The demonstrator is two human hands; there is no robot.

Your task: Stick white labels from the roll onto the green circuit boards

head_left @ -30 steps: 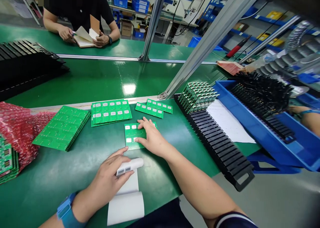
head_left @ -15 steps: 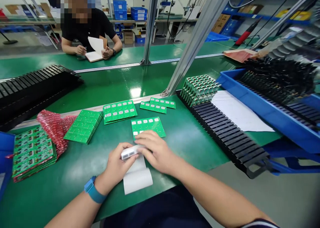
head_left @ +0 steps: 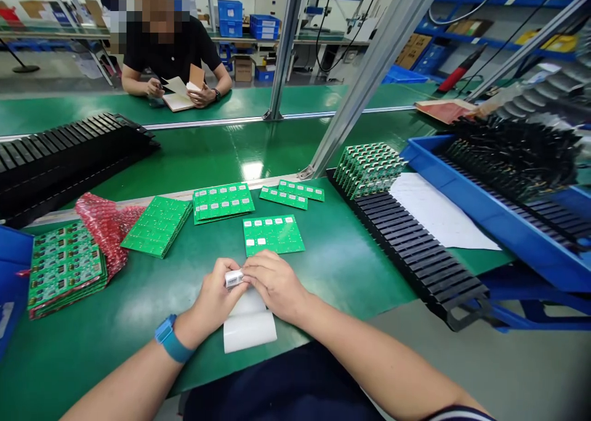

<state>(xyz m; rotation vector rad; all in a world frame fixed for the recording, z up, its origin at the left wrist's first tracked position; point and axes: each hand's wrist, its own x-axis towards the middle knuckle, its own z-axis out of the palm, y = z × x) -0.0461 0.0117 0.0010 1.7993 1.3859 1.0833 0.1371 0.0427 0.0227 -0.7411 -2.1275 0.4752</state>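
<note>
My left hand [head_left: 216, 295] is closed round a white strip of printed labels [head_left: 234, 278], bent over its fingers. The fingertips of my right hand [head_left: 276, 284] are pinched at the right end of this strip; exactly what lies between them is hidden. White backing paper [head_left: 250, 333] hangs from the strip and curls on the bench below my hands. Just beyond my fingers lies a green circuit board panel [head_left: 281, 239] with white labels along its far row and two in its near row.
Labelled boards [head_left: 223, 203] and two narrow panels [head_left: 283, 197] lie farther back. At left are plain green boards [head_left: 157, 225] and red bubble wrap [head_left: 104, 236]. A black slotted rack [head_left: 410, 242] and blue bin [head_left: 489, 193] stand right. Opposite, a person [head_left: 173, 58] holds a notebook.
My right hand has come down and left, its fingers closing at the end of the label strip. The panel's near row is now uncovered. The person opposite has turned notebook pages.
</note>
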